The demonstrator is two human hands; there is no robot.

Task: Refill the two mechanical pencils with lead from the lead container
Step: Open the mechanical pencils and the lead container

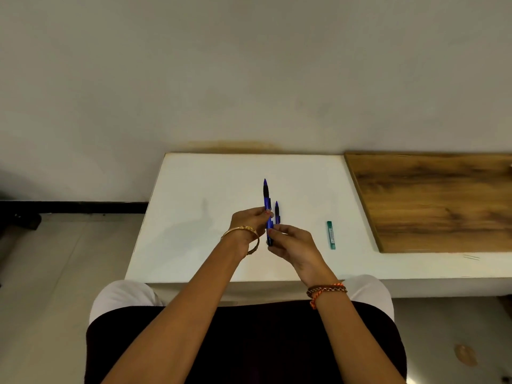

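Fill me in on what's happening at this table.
A person sits at a white table holding two blue mechanical pencils upright. The left hand grips the taller pencil; the right hand holds the shorter pencil and touches the taller one's lower end. The green lead container lies untouched to the right.

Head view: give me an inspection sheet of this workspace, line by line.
Surface: white rectangular tabletop against a pale wall; a brown wood-grain board lies on its right part.
Job's things: two blue mechanical pencils, the longer pencil and the shorter pencil, held upright above the table; slim green lead container lies flat to their right, untouched.
Clutter: nothing seen.
Grippers: left hand grips the longer pencil's barrel; right hand pinches at the pencils' lower ends, exact hold hidden.
Cables: nothing seen.
Surroundings: pale floor, black skirting strip at left.
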